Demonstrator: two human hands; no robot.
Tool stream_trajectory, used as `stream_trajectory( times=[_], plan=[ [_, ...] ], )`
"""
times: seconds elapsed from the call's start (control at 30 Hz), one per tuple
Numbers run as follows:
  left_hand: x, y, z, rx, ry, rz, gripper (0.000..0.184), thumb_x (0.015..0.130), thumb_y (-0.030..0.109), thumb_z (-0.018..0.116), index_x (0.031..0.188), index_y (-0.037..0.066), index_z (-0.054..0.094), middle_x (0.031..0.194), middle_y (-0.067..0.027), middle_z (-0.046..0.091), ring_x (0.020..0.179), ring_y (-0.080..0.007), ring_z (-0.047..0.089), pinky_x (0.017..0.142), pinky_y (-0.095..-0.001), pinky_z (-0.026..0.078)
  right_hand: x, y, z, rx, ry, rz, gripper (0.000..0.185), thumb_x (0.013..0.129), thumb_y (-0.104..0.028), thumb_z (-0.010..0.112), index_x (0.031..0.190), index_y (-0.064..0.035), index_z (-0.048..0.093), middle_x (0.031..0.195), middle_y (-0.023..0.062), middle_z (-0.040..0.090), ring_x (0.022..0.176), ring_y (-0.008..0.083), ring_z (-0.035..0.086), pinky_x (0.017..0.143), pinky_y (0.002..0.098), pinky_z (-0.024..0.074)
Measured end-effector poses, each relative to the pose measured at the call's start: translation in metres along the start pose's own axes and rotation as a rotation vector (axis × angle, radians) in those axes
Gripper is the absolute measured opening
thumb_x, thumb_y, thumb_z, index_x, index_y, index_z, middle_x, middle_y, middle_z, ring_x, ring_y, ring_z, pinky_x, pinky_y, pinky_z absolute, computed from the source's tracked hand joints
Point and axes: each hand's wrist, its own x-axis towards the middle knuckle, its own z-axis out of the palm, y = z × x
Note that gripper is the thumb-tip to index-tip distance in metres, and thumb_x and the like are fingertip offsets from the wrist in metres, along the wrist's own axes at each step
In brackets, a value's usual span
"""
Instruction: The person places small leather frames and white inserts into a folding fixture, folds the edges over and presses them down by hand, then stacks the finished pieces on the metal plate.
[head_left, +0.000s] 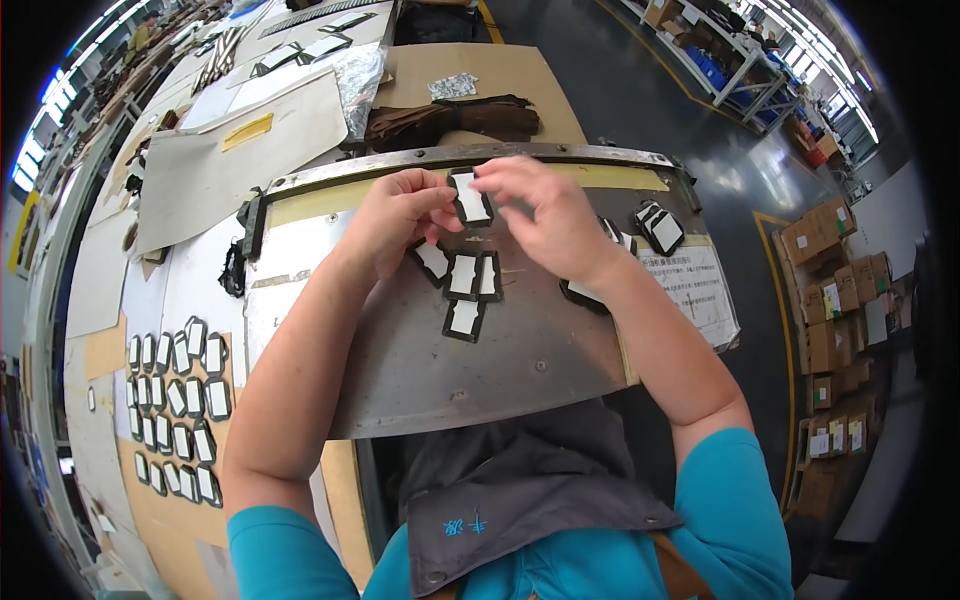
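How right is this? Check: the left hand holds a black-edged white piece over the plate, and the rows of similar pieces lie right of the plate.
One error: in the head view, the rows lie left of the plate, not right. The left hand does hold a piece over it.

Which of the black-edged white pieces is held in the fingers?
The piece pinched by the left hand, above the metal plate; the others lie on the plate or the worktable.

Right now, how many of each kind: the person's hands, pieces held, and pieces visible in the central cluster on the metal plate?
Hands, left hand and right hand: 2
Held piece: 1
Cluster pieces: 4
Total: 7
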Motion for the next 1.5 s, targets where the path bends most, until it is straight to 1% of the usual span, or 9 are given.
stream_trajectory(
  times=[0.07, 0.13, 0.2, 0.27, 0.33, 0.57, 0.63, 1.0, 1.5],
  plan=[
    [0.003, -0.002, -0.004, -0.076, 0.060, 0.038, 0.010, 0.093, 0.011, 0.062, 0.097, 0.002, 0.061, 0.081, -0.0050, 0.065, 0.068, -0.0111, 0.063, 0.057, -0.0223, 0.044, 0.001, -0.004, 0.007, -0.306, -0.006, -0.344, 0.030, 0.077, 0.000, 0.066, 0.106, -0.0048, 0.069, 0.108, 0.0096, 0.069, 0.089, 0.0293, 0.066, 0.085, 0.0368, 0.0514],
    [0.011, -0.007, -0.007, -0.027, 0.062, 0.083, 0.018, 0.094, 0.012, 0.060, 0.106, -0.002, 0.061, 0.084, -0.0051, 0.066, 0.072, -0.0112, 0.063, 0.060, -0.0227, 0.046, 0.011, -0.003, 0.012, -0.285, -0.034, -0.294, 0.027, 0.079, -0.003, 0.065, 0.105, -0.0049, 0.070, 0.112, 0.0112, 0.069, 0.091, 0.0305, 0.066, 0.090, 0.0398, 0.0488],
    [0.018, -0.016, -0.006, 0.340, 0.312, 0.427, 0.024, 0.095, 0.012, 0.058, 0.116, 0.000, 0.061, 0.090, -0.0077, 0.067, 0.077, -0.0151, 0.064, 0.065, -0.0252, 0.049, 0.025, 0.013, 0.021, -0.387, -0.008, -0.370, 0.022, 0.081, -0.006, 0.063, 0.101, -0.0052, 0.072, 0.106, 0.0104, 0.070, 0.091, 0.0296, 0.066, 0.088, 0.0389, 0.0495],
    [0.032, -0.035, -0.022, 0.980, 0.354, 0.674, 0.032, 0.088, 0.006, 0.058, 0.117, 0.016, 0.068, 0.101, -0.0084, 0.066, 0.094, -0.0291, 0.060, 0.084, -0.0391, 0.047, 0.029, 0.027, 0.032, -0.427, 0.018, -0.363, 0.018, 0.083, -0.010, 0.061, 0.096, -0.0070, 0.074, 0.100, 0.0077, 0.072, 0.089, 0.0282, 0.066, 0.085, 0.0386, 0.0501],
    [0.022, -0.034, -0.012, 1.259, 0.392, 0.617, 0.031, 0.086, 0.007, 0.057, 0.111, 0.018, 0.071, 0.108, -0.0042, 0.062, 0.107, -0.0278, 0.053, 0.091, -0.0411, 0.041, 0.029, 0.028, 0.038, -0.523, -0.102, -0.241, 0.015, 0.084, -0.013, 0.064, 0.095, -0.0083, 0.074, 0.101, 0.0053, 0.072, 0.089, 0.0265, 0.066, 0.083, 0.0380, 0.0491],
    [0.016, -0.031, -0.008, 1.303, 0.338, 0.573, 0.026, 0.088, 0.011, 0.057, 0.107, 0.020, 0.072, 0.110, -0.0031, 0.059, 0.109, -0.0258, 0.050, 0.093, -0.0400, 0.038, 0.023, 0.024, 0.031, -0.496, -0.083, -0.192, 0.014, 0.086, -0.016, 0.062, 0.088, -0.0128, 0.075, 0.090, 0.0017, 0.073, 0.088, 0.0206, 0.064, 0.094, 0.0369, 0.0406],
    [0.014, -0.031, -0.008, 1.335, 0.303, 0.646, 0.026, 0.088, 0.012, 0.058, 0.108, 0.020, 0.072, 0.111, -0.0034, 0.059, 0.109, -0.0265, 0.050, 0.095, -0.0403, 0.037, 0.022, 0.025, 0.034, -0.475, -0.079, -0.182, 0.014, 0.086, -0.016, 0.062, 0.087, -0.0127, 0.075, 0.090, 0.0018, 0.073, 0.088, 0.0206, 0.064, 0.093, 0.0368, 0.0406],
    [0.010, -0.029, 0.004, 1.427, 0.383, 0.527, 0.027, 0.089, 0.016, 0.059, 0.112, 0.021, 0.071, 0.108, -0.0055, 0.057, 0.108, -0.0269, 0.050, 0.097, -0.0401, 0.035, 0.019, 0.034, 0.039, -0.513, 0.015, -0.234, 0.015, 0.085, -0.012, 0.061, 0.087, -0.0134, 0.076, 0.087, 0.0009, 0.073, 0.087, 0.0185, 0.066, 0.094, 0.0375, 0.0401],
    [0.007, -0.027, 0.003, 1.474, 0.392, 0.514, 0.027, 0.089, 0.020, 0.061, 0.114, 0.021, 0.072, 0.102, -0.0083, 0.059, 0.103, -0.0272, 0.052, 0.090, -0.0394, 0.038, 0.015, 0.032, 0.038, -0.525, 0.043, -0.173, 0.009, 0.082, -0.016, 0.069, 0.088, -0.0148, 0.076, 0.087, 0.0000, 0.065, 0.088, 0.0205, 0.060, 0.080, 0.0345, 0.0443]
  ],
)
